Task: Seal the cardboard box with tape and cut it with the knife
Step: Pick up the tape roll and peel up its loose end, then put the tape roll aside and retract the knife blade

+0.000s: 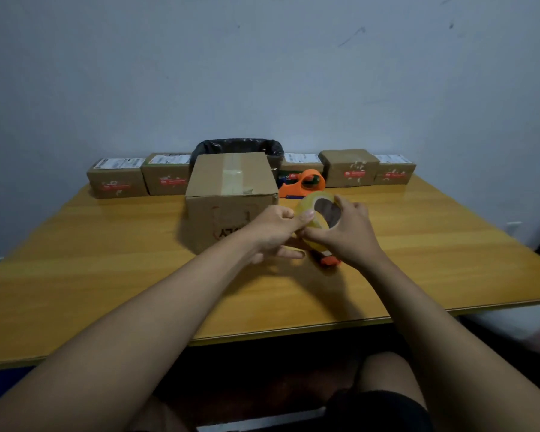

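Both forearms reach out over the worktop [106, 244]; my left hand [273, 232] pinches the tape roll [314, 213] by its edge, just before the cardboard box [228, 194]. Right hand [346, 232] grips the roll's other side, and an orange knife [329, 261] peeks out beneath.

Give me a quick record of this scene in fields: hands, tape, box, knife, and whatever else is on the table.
left hand: pinching the tape roll's edge
right hand: gripping the tape roll
cardboard box: closed, old tape strip on top
knife: orange, on the table, mostly hidden under the hands
orange tape dispenser: behind the roll
small parcels: row at the back
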